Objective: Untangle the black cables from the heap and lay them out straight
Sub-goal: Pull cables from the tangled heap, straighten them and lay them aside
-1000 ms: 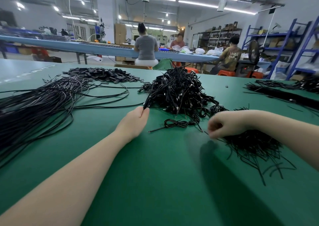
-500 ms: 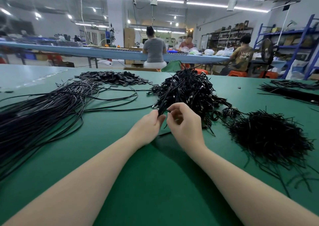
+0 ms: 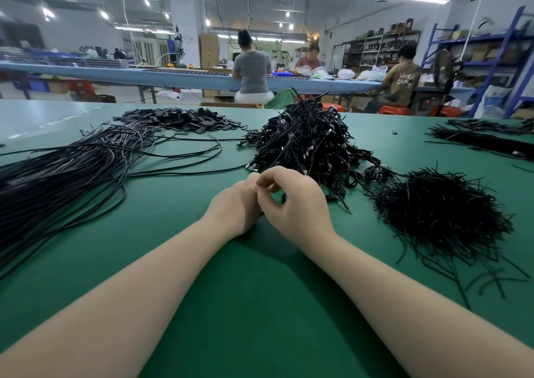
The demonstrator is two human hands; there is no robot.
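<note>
both hands met at the near edge of the heap (image 3: 306, 143) on the desk (image 3: 260, 305); left hand (image 3: 235, 201) and right hand (image 3: 294, 201) fingers curled, pinching a thin cable (image 3: 283, 198) between them; straightened cables (image 3: 57, 169) laid left.

A big green table (image 3: 260, 305) fills the near part of the room. At 11 o'clock on it lies a flat pile of small black tags (image 3: 179, 119). At 3 o'clock sits a fuzzy mound of short black ties (image 3: 439, 210). Behind the green table, at 12 o'clock, runs a long blue table (image 3: 115, 73) with white plastic bags (image 3: 372, 73) on it. Three people sit there: one in a grey shirt (image 3: 251, 70), one in a brown shirt (image 3: 403, 84), and one facing this way. At 2 o'clock stand blue shelves (image 3: 491, 60) and a black fan (image 3: 443, 70). Orange stools (image 3: 394, 109) sit below
</note>
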